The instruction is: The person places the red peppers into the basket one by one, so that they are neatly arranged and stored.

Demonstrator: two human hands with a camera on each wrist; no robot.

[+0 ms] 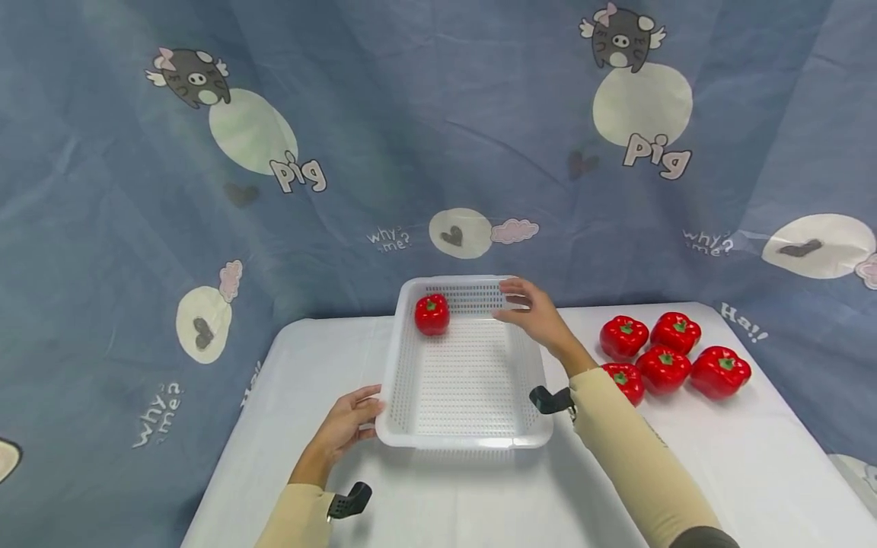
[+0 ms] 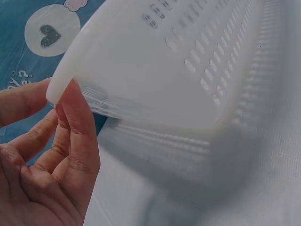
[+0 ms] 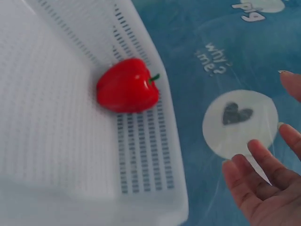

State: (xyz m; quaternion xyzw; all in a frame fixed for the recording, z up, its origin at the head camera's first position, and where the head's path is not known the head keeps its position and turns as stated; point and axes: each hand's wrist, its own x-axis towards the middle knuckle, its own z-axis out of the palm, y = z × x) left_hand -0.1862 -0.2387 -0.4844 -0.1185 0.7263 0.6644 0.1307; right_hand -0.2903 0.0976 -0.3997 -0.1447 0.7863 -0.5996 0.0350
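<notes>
A white perforated plastic basket (image 1: 466, 373) is in the middle of the head view, with one red bell pepper (image 1: 432, 315) in its far left corner. My left hand (image 1: 346, 422) pinches the basket's rim near its front left corner. The left wrist view shows thumb and fingers (image 2: 77, 136) on that rim, with a shadow under the basket. Over the far right corner, my right hand (image 1: 537, 316) has its fingers spread and relaxed. In the right wrist view those fingers (image 3: 268, 172) hold nothing and appear apart from the basket wall.
Several red bell peppers (image 1: 663, 370) sit grouped on the white table (image 1: 740, 472) to the right, partly behind my right sleeve (image 1: 637, 449). A blue printed cloth (image 1: 384, 137) hangs along the back and sides of the table.
</notes>
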